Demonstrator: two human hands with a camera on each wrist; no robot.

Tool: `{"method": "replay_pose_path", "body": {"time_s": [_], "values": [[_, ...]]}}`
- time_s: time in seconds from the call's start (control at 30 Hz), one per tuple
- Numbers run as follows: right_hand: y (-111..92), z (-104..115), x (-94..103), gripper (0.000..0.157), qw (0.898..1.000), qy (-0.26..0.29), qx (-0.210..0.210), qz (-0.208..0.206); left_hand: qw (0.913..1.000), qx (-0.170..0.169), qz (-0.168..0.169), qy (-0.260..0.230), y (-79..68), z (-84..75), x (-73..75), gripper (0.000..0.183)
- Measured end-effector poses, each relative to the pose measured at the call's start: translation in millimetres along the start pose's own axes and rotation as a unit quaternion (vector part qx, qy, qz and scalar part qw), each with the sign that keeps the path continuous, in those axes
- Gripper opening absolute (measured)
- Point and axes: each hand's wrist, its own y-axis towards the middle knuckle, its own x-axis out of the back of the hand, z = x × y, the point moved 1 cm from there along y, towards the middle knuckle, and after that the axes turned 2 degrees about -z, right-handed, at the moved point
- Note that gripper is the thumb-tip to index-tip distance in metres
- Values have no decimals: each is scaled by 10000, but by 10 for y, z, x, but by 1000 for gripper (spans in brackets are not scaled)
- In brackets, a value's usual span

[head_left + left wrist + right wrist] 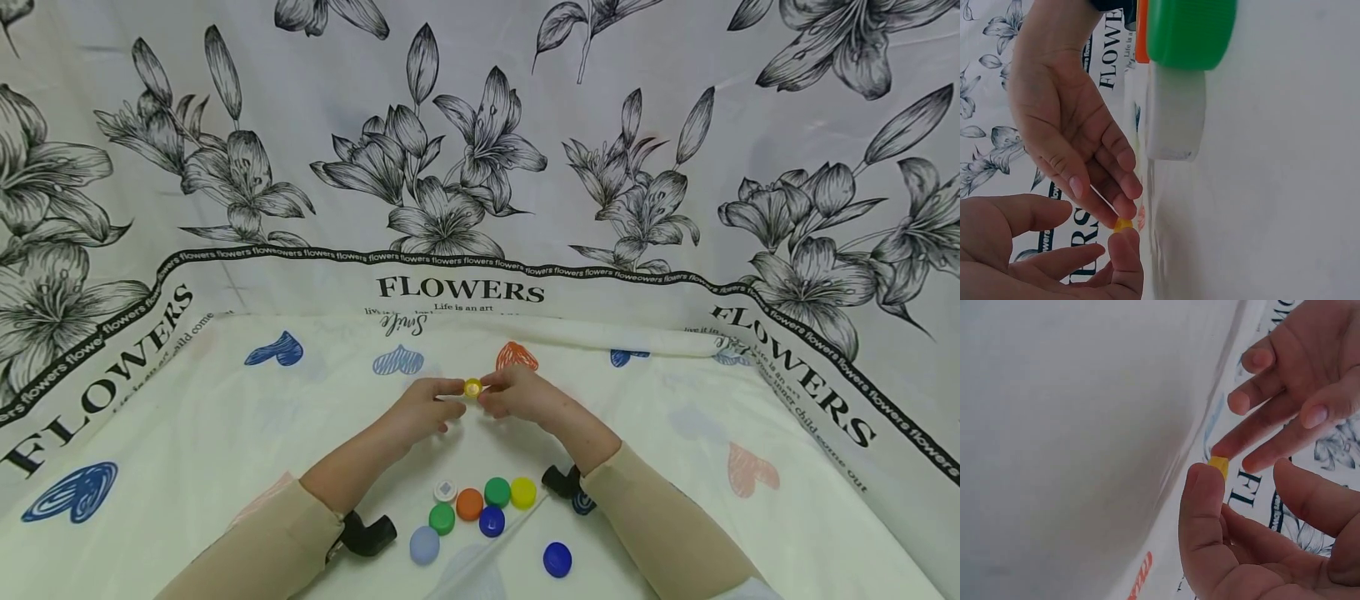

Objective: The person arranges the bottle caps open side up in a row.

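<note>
A small yellow cap with a pale centre sits between the fingertips of both hands, beyond the other caps. My left hand reaches it from the left with a finger stretched out to its side. From the opposite side, my right hand brings a fingertip right against the cap. Both thumbs stand away from it. In the right wrist view, a finger of the right hand partly covers the yellow cap. The left wrist view shows only a bit of the yellow cap between the two hands' fingers.
Nearer the body lie several bottle caps: white, orange, green, yellow, blue and light blue. One dark blue cap lies apart at the right. Flower-printed cloth hangs behind the table.
</note>
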Motion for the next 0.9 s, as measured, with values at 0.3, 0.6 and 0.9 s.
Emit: {"method": "replay_pose_path", "body": {"time_s": [0.3, 0.6, 0.9], "values": [[13, -50, 10, 41, 9985, 269, -183, 430, 9998, 18, 180, 83, 4, 35, -9, 48], [26, -96, 29, 45, 9978, 206, -223, 593, 9992, 102, 263, 296, 1, 26, -18, 48], [60, -108, 62, 51, 9977, 140, -251, 617, 9991, 146, 222, 341, -30, -14, 3, 47]]}}
